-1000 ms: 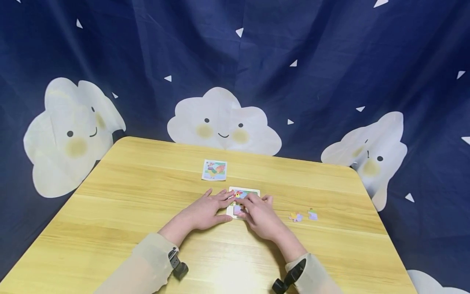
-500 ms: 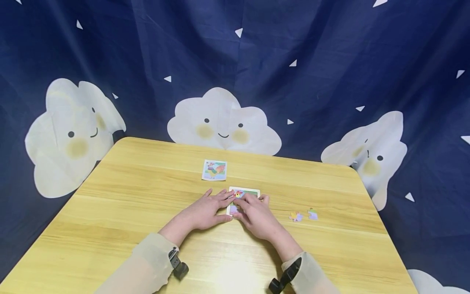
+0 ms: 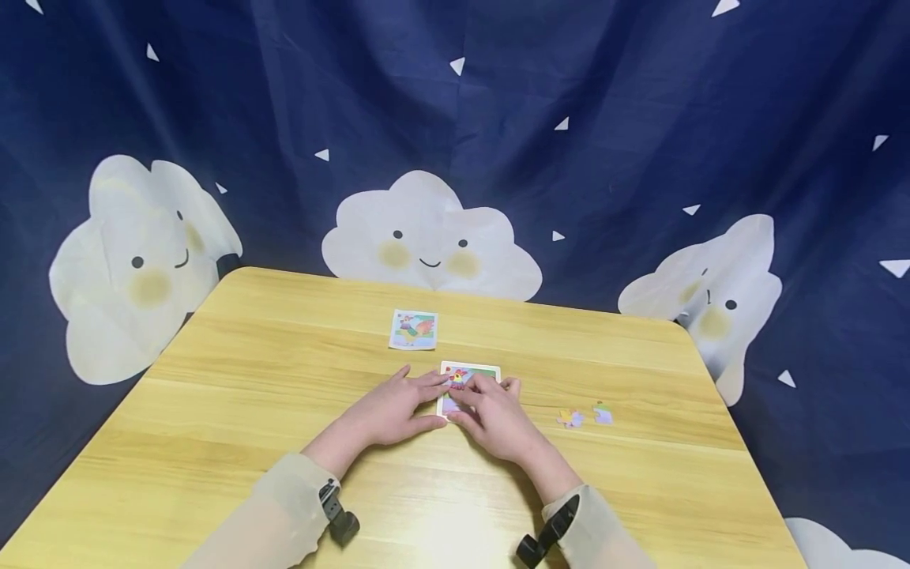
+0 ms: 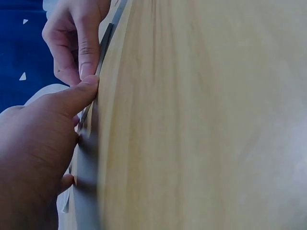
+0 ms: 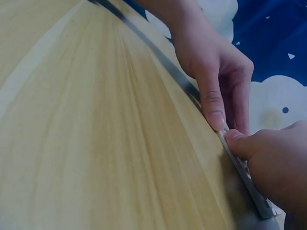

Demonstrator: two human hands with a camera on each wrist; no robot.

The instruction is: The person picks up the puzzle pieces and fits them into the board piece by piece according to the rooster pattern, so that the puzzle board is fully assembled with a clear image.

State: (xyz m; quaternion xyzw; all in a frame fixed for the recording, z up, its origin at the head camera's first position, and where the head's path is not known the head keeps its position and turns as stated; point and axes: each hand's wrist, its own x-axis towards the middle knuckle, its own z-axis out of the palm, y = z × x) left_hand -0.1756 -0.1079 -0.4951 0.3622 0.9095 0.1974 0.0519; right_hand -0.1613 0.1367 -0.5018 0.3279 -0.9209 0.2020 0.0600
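Note:
A small jigsaw puzzle with a white frame [image 3: 471,365] lies mid-table, showing part of a colourful bird picture. My left hand [image 3: 393,409] rests on its left side, fingers stretched, thumb at the near corner. From the right, my right hand [image 3: 498,419] bends over the puzzle. Its thumb and forefinger are at a lavender puzzle piece [image 3: 450,405] in the lower left of the frame. Much of the puzzle is hidden under this hand. In the right wrist view, both thumbs are at the frame's near edge [image 5: 244,178].
Loose puzzle pieces [image 3: 571,418] lie to the right of the frame, with another lavender and green piece [image 3: 603,412] beside them. A square picture card [image 3: 414,329] of the bird lies farther back. Behind the wooden table [image 3: 284,332] hangs a blue curtain [image 3: 611,95] with clouds.
My right hand has shifted slightly left, and the lavender piece now covers the white gap at the frame's lower left. My left hand has stayed on the frame.

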